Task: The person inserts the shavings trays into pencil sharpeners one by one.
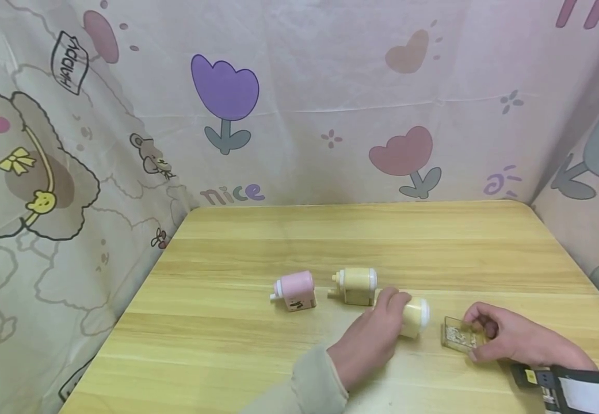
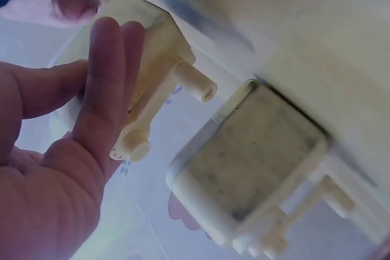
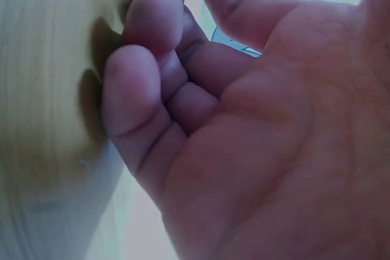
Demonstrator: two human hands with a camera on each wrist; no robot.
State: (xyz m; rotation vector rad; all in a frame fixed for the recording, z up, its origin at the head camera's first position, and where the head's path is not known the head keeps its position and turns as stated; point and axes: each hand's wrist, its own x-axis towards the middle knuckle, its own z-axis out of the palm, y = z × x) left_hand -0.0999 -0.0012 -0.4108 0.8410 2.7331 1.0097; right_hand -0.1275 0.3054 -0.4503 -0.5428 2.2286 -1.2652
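Observation:
My left hand (image 1: pixel 374 336) grips a pale yellow crank pencil sharpener (image 1: pixel 414 317) on the table, its white-rimmed end to the right. In the left wrist view the thumb and fingers lie against the sharpener's body (image 2: pixel 161 38), beside its crank handle (image 2: pixel 152 98). To the right, my right hand (image 1: pixel 517 336) pinches a small see-through shavings drawer (image 1: pixel 457 334) between thumb and fingers, with pale bits inside. The right wrist view shows curled fingers (image 3: pixel 131 89) close over the wood; the drawer is hidden there.
A second yellow sharpener (image 1: pixel 358 286) stands just behind my left hand, its crank to the left. Farther left is a pink sharpener (image 1: pixel 299 290). The wooden table (image 1: pixel 201 345) meets printed cloth (image 1: pixel 304 86) at the back and both sides.

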